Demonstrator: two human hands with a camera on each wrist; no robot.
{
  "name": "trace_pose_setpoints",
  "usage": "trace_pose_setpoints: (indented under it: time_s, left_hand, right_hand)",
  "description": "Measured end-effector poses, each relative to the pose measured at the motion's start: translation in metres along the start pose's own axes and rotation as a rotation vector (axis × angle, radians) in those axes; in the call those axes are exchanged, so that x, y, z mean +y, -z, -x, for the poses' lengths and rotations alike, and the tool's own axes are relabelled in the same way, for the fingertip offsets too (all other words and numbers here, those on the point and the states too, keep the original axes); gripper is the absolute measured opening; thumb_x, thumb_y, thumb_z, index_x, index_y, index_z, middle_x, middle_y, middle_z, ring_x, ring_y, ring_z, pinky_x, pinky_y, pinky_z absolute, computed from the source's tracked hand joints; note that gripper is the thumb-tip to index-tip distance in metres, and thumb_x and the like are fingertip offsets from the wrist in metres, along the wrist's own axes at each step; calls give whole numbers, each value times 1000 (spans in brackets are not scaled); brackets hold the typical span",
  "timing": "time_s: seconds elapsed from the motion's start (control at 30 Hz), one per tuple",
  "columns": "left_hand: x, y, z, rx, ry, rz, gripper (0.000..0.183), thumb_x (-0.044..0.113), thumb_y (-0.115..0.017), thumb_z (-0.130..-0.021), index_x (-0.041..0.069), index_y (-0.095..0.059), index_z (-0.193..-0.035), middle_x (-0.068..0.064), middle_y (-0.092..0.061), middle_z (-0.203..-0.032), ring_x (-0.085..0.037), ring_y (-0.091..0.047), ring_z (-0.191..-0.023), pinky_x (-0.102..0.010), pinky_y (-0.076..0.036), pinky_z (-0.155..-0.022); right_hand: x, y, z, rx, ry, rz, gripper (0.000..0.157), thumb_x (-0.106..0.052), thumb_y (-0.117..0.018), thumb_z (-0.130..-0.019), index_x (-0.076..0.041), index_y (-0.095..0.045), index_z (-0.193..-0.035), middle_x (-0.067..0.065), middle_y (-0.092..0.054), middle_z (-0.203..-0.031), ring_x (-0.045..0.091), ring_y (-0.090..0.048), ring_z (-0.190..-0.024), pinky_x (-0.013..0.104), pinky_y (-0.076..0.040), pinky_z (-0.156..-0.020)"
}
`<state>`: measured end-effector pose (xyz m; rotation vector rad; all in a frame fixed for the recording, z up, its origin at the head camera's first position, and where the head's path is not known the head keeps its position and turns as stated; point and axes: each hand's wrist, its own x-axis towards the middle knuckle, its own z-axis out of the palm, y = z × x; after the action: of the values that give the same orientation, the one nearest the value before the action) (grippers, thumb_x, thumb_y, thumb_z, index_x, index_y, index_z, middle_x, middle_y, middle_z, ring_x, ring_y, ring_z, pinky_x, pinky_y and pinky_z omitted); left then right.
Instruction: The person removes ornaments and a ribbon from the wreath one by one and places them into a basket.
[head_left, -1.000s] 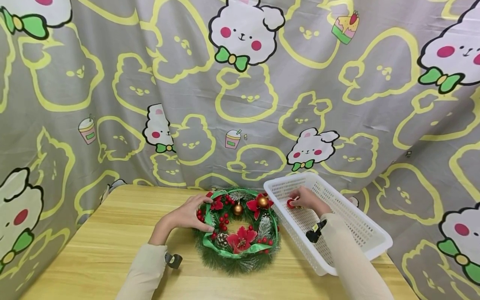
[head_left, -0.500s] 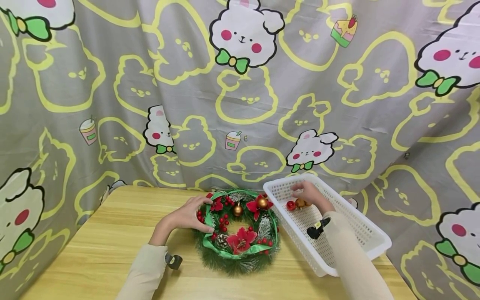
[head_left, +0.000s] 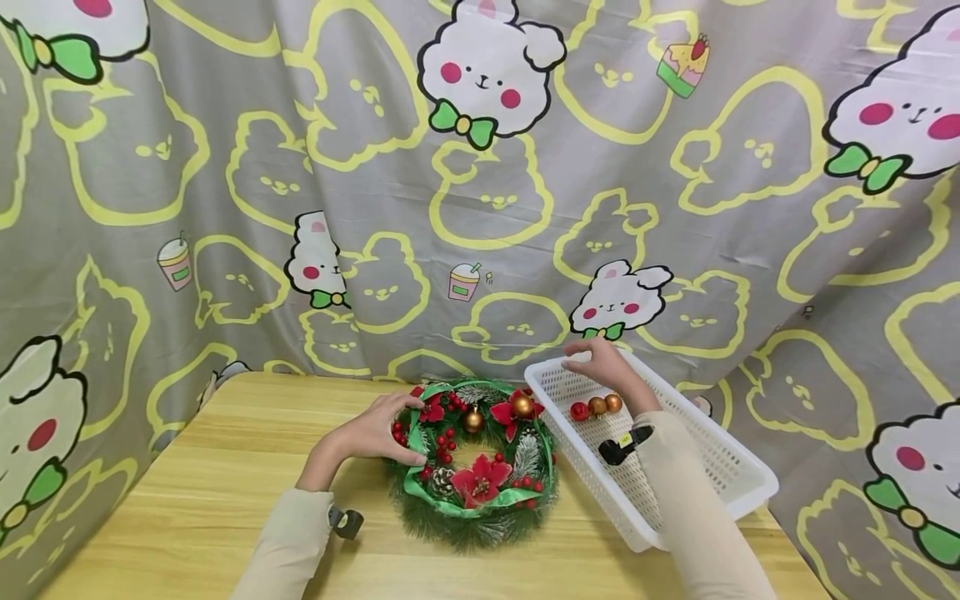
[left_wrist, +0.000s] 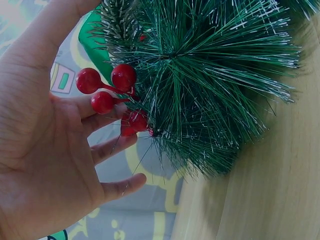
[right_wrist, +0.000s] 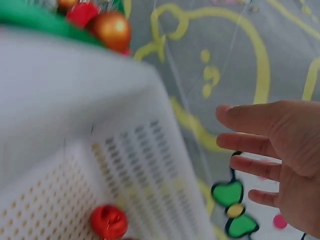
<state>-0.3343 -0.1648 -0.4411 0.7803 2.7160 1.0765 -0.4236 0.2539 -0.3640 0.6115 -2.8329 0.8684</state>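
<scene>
A green Christmas wreath (head_left: 480, 529) lies on the table, dressed with red poinsettias (head_left: 482, 481), red berries (left_wrist: 124, 77), a pine cone (head_left: 442, 480), a green ribbon (head_left: 517, 497) and gold baubles (head_left: 522, 404). At its left side rests my left hand (head_left: 375, 429), thumb and fingers spread loosely along the edge; in the left wrist view the fingers extend behind the berries. My right hand (head_left: 603, 364) is raised over the far end of the white basket (head_left: 637, 529), fingers extended and nothing in them. Inside the basket are a red bauble (right_wrist: 109, 221) and two gold-orange baubles (head_left: 597, 406).
The wooden table (head_left: 202, 492) carries the wreath in the middle and the perforated basket at the right, set at an angle close beside it. A grey patterned curtain (head_left: 495, 200) hangs behind and on both sides.
My right hand has let go of the baubles in the basket and risen away toward its far rim, leaving all three in view. The left hand and wreath have stayed put.
</scene>
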Motion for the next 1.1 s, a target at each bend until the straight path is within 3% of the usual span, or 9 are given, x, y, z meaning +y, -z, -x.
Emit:
trace_pose_setpoints:
  time_s: [0.33, 0.63, 0.73, 0.87, 1.1]
  left_hand:
    - [-2, -2, -1, 1, -6, -4, 86, 56, -80, -64, 23, -44, -135, -6, -30, -147, -33, -24, -136, -62, -31, -99]
    - [-1, -3, 1, -13, 7, 14, 85, 54, -80, -64, 22, -44, -135, -9, -25, -151, -35, -21, -138, -63, -31, -99]
    - [-1, -3, 2, -12, 5, 15, 85, 54, -80, -64, 22, -45, -135, -8, -25, -150, -34, -21, -137, -62, -31, -99]
    - [-2, -3, 0, -2, -7, 6, 85, 56, -80, -64, 23, -45, -134, -7, -29, -148, -33, -25, -135, -61, -32, -98]
    - [-5, -2, -1, 6, -14, -1, 84, 56, -80, -64, 23, -45, -133, -8, -29, -148, -33, -26, -135, -61, -32, -98]
  right_hand:
    - [-47, -8, -3, -118, 103, -14, 32, -20, -71, -85, -8, -67, -114, 11, -65, -118, 30, -57, -114, 49, -43, -96]
    - [-67, -31, 3, -272, 127, -15, 33, -22, -72, -84, -16, -66, -116, 8, -63, -122, 25, -53, -118, 47, -45, -94]
    - [-73, -39, 5, -290, 176, 30, 36, -21, -74, -82, -14, -66, -116, 9, -63, -122, 28, -54, -118, 49, -43, -95]
    - [-79, -45, 8, -262, 264, 169, 39, -20, -75, -80, -10, -66, -117, 8, -64, -119, 29, -54, -116, 49, -41, -98]
    - [-85, -51, 16, -206, 327, 376, 42, -29, -77, -78, -13, -67, -116, 4, -60, -119, 27, -44, -114, 48, -36, -93]
